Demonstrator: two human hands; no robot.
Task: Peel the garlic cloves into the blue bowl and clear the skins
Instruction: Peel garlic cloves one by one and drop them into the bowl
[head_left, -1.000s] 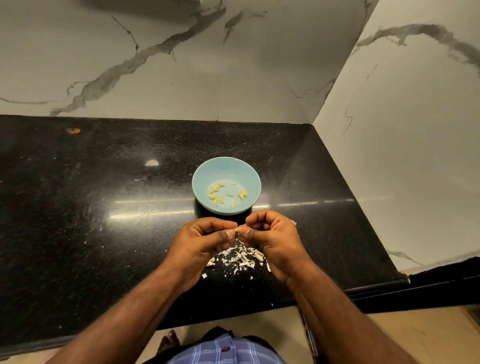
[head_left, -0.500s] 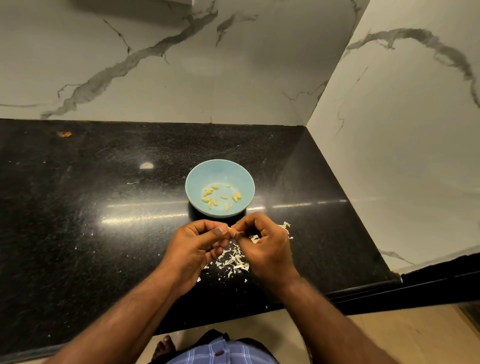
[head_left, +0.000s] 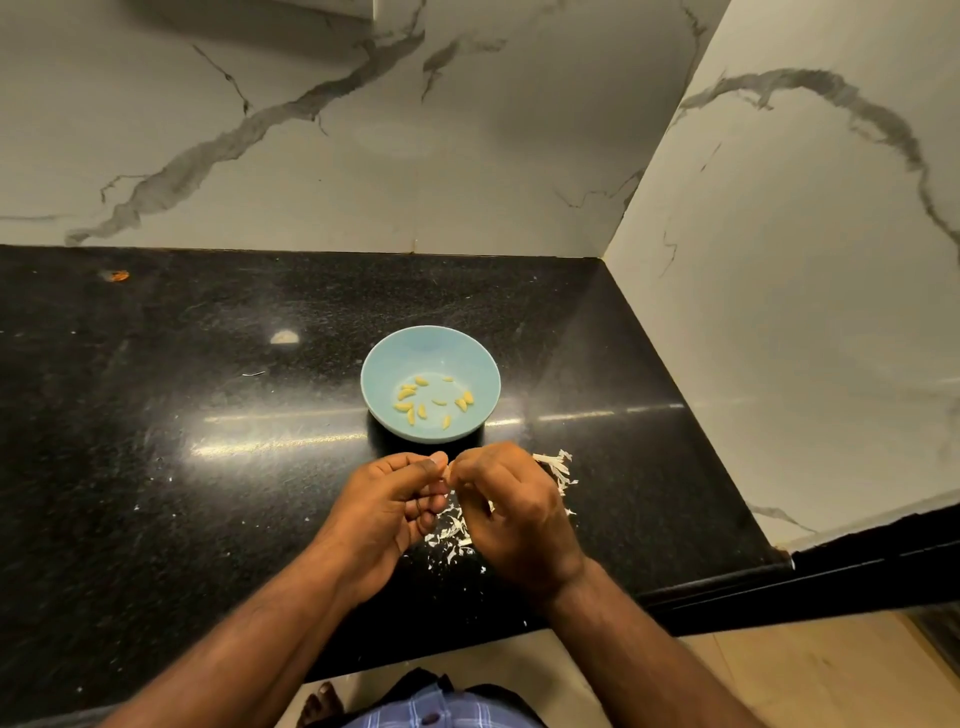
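A garlic clove (head_left: 451, 466) sits pinched between the fingertips of both hands, just above the counter and just in front of the blue bowl (head_left: 382, 364) — only a pale sliver of it shows between the thumbs, so how much skin remains on it cannot be told. The left hand (head_left: 387, 506) has its fingers curled inward, thumb pressed toward the clove; the right hand (head_left: 511, 506) curls over it from the other side, knuckles up, fingertips meeting the left thumb.

Beyond the hands, the bowl rests upright on the black granite counter (head_left: 156, 467). Inside it lie about a dozen peeled cloves (head_left: 431, 400), yellowish, scattered loosely over the bottom and not piled.

Under and between the hands a heap of white garlic skins (head_left: 452, 530) lies on the counter — more of them fan out just right of the right hand (head_left: 558, 467), and small flecks are strewn nearby.

Farther off, a small orange scrap (head_left: 117, 275) lies near the back left of the counter, by the marble-patterned wall (head_left: 363, 156) that runs behind and along the right side.
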